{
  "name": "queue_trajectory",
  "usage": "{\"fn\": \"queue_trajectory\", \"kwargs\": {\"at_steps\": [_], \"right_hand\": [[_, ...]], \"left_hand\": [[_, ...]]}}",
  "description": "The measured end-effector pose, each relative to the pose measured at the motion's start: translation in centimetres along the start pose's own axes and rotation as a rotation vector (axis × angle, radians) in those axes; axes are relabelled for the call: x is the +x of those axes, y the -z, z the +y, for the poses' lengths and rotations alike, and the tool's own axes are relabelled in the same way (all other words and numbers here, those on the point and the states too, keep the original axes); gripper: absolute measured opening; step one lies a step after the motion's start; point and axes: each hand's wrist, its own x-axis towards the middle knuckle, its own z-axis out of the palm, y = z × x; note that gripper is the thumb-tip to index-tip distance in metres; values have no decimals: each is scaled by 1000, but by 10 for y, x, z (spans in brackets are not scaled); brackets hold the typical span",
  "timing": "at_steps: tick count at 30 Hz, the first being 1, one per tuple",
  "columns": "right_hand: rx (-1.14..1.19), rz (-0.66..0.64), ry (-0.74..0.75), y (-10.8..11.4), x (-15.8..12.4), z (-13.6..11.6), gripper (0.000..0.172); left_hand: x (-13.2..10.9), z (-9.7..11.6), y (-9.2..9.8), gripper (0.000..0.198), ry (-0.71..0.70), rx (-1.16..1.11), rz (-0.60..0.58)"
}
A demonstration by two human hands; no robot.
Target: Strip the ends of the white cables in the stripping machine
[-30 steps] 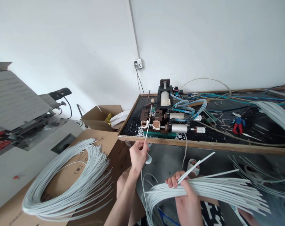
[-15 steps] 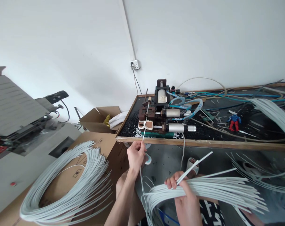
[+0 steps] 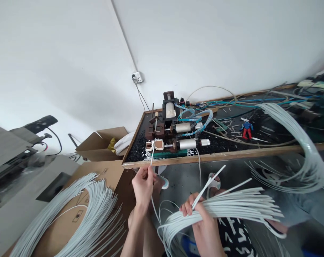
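White cable [image 3: 152, 156], a single stiff length, stands pinched in the left hand [image 3: 143, 187], its grip narrow between thumb and fingertips. Its upper end reaches the pale clamp block [image 3: 155, 145] at the front of the air-cylinder press [image 3: 175, 139] on the worktop [image 3: 204, 156], and its tail droops past the wrist toward the lap. The right hand [image 3: 198, 214] has a full, closed grip round a thick bundle of the same cables [image 3: 231, 206], which fans out to the right, with a few ends sticking up past the fingers. What differs from a moment ago is mostly the view: the head has turned, so the worktop now slopes up to the right and the wall socket [image 3: 137, 77] sits further left. Both hands hold just as they did. Another coil [image 3: 311, 167] hangs over the worktop's front edge at right, and a third coil [image 3: 103, 207] rests on flattened cardboard [image 3: 103, 172] at lower left.
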Motion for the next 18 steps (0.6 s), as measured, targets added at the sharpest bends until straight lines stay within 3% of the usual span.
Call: {"fn": "queue_trajectory", "kwargs": {"at_steps": [3, 5, 8, 10, 11, 12, 14, 16, 18], "right_hand": [[7, -5, -5, 1, 0, -2, 27], [14, -6, -5, -1, 0, -3, 26], [31, -16, -21, -7, -1, -4, 22], [38, -18, -33, -11, -3, -3, 20], [39, -20, -31, -12, -4, -2, 18], [41, -22, -22, -12, -5, -1, 18], [48, -22, 1, -13, -6, -1, 17], [41, -10, 19, -14, -7, -3, 17], [31, 30, 43, -15, -6, -5, 16]], "left_hand": [[-19, 17, 14, 25, -70, 47, 23], [-31, 28, 21, 21, -146, 95, -50], [-36, 36, 20, 17, -278, 244, -415], [-33, 35, 9, 17, -363, 343, -693], [-31, 33, 3, 17, -402, 367, -773], [-29, 32, -3, 19, -424, 370, -802], [-29, 33, -12, 24, -412, 304, -742], [-32, 39, -13, 25, -349, 177, -667], [-39, 50, -12, 21, -314, 81, -692]]}}
